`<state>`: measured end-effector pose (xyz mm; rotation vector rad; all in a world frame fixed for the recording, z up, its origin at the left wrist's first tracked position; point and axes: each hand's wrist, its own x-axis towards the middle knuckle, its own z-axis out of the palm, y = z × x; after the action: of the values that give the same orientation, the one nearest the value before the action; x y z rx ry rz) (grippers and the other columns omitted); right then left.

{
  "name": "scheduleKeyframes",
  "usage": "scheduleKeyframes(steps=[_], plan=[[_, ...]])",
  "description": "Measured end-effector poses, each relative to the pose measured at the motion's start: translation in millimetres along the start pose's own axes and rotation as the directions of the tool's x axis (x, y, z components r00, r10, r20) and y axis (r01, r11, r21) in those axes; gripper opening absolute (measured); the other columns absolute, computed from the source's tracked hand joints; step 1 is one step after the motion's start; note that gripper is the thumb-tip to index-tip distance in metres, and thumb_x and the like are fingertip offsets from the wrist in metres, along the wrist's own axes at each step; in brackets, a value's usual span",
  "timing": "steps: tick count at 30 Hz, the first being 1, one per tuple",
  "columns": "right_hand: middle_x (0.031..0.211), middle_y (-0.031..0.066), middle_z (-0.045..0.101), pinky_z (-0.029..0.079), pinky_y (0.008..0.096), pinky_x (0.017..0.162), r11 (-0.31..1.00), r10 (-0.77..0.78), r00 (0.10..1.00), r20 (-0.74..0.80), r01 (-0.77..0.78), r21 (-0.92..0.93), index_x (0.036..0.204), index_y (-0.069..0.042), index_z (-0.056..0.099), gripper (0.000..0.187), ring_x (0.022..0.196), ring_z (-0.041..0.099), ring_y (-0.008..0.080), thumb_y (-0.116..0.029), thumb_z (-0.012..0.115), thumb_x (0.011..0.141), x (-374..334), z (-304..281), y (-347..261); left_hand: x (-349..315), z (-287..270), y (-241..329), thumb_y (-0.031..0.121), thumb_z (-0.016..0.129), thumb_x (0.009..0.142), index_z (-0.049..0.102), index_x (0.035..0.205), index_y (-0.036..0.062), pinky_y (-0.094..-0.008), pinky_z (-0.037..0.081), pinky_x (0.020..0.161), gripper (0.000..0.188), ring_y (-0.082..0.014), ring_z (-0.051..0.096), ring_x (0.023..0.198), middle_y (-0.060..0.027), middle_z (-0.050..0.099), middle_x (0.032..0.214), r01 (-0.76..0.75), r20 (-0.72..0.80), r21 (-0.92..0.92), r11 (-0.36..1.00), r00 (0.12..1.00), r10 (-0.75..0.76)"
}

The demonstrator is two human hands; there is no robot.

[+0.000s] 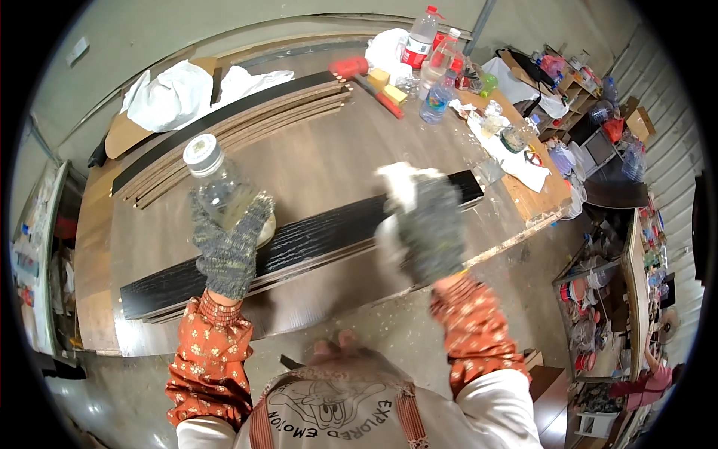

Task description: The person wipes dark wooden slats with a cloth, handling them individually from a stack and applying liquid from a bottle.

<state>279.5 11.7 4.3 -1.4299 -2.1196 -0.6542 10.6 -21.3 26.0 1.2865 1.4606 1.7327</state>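
Note:
My left hand (230,243), in a grey knitted glove, is wrapped round a clear bottle (215,185) with a white cap, tilted over the table. Below it lies a long black wood-grain board (321,228), resting on at least one more board and slanting up to the right. Toward that board's right end, my right hand (434,228), gloved the same way and smeared by motion, grips a white cloth (399,185) against the black surface. Part of the cloth hangs out on the hand's left side; its fingers are partly hidden.
A second stack of dark-topped boards (239,123) lies farther back on the brown table (314,168). White plastic bags (170,96), yellow sponge blocks (394,95), a red-handled tool (350,67) and several bottles (436,101) stand or lie along the back. Cluttered shelves (598,299) flank the right.

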Motion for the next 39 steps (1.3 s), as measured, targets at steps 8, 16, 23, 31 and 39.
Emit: scheduleKeyframes(steps=[8, 16, 23, 31, 39], plan=[[0.113, 0.0194, 0.056, 0.040, 0.0471, 0.094, 0.964, 0.261, 0.959, 0.110, -0.266, 0.027, 0.119, -0.002, 0.052, 0.041, 0.105, 0.053, 0.0361, -0.030, 0.053, 0.089, 0.3, 5.4, 74.7, 4.1, -1.7, -5.3, 0.013, 0.080, 0.075, 0.048, 0.120, 0.0034, -0.0338, 0.050, 0.087, 0.056, -0.0195, 0.058, 0.098, -0.0099, 0.058, 0.111, -0.057, -0.001, -0.045, 0.997, 0.998, 0.057], [0.109, 0.0174, 0.056, 0.038, 0.0490, 0.096, 0.978, 0.210, 0.978, 0.022, -0.210, 0.013, 0.115, -0.003, 0.054, 0.044, 0.108, 0.051, 0.0328, -0.039, 0.052, 0.090, -26.2, 18.1, 68.5, 6.8, -4.9, -19.4, 0.008, 0.077, 0.076, 0.044, 0.127, 0.0051, -0.0348, 0.048, 0.091, 0.060, -0.0200, 0.057, 0.104, -0.0093, 0.057, 0.114, -0.076, 0.009, -0.072, 0.994, 0.997, 0.077], [0.109, 0.0169, 0.059, 0.041, 0.0461, 0.093, 0.990, 0.113, 0.993, 0.029, -0.115, 0.076, 0.118, -0.004, 0.055, 0.048, 0.105, 0.055, 0.0340, -0.039, 0.057, 0.086, -3.4, -11.2, -17.7, 9.4, -8.3, -15.4, 0.012, 0.080, 0.073, 0.041, 0.129, 0.0040, -0.0357, 0.047, 0.094, 0.069, -0.0215, 0.056, 0.107, -0.0105, 0.054, 0.118, -0.018, 0.013, -0.057, 0.998, 1.000, 0.019], [0.106, 0.0144, 0.059, 0.040, 0.0465, 0.091, 0.984, 0.180, 0.963, 0.202, -0.177, -0.034, 0.110, -0.010, 0.057, 0.033, 0.102, 0.053, 0.0340, -0.033, 0.054, 0.086, 17.3, -22.2, 27.1, 7.2, -6.8, -13.9, 0.009, 0.075, 0.078, 0.041, 0.133, 0.0043, -0.0341, 0.047, 0.094, 0.065, -0.0191, 0.055, 0.105, -0.0074, 0.055, 0.115, -0.095, -0.009, -0.004, 0.995, 0.995, 0.095], [0.103, 0.0165, 0.060, 0.043, 0.0448, 0.083, 0.911, 0.337, 0.855, 0.394, -0.402, 0.094, 0.101, -0.006, 0.060, 0.031, 0.096, 0.056, 0.0330, -0.030, 0.057, 0.082, 25.7, -20.9, 70.9, 3.9, -2.5, -13.9, 0.008, 0.075, 0.078, 0.042, 0.132, 0.0049, -0.0342, 0.045, 0.095, 0.064, -0.0197, 0.054, 0.106, -0.0086, 0.055, 0.116, -0.097, -0.002, -0.056, 0.994, 0.995, 0.097]])
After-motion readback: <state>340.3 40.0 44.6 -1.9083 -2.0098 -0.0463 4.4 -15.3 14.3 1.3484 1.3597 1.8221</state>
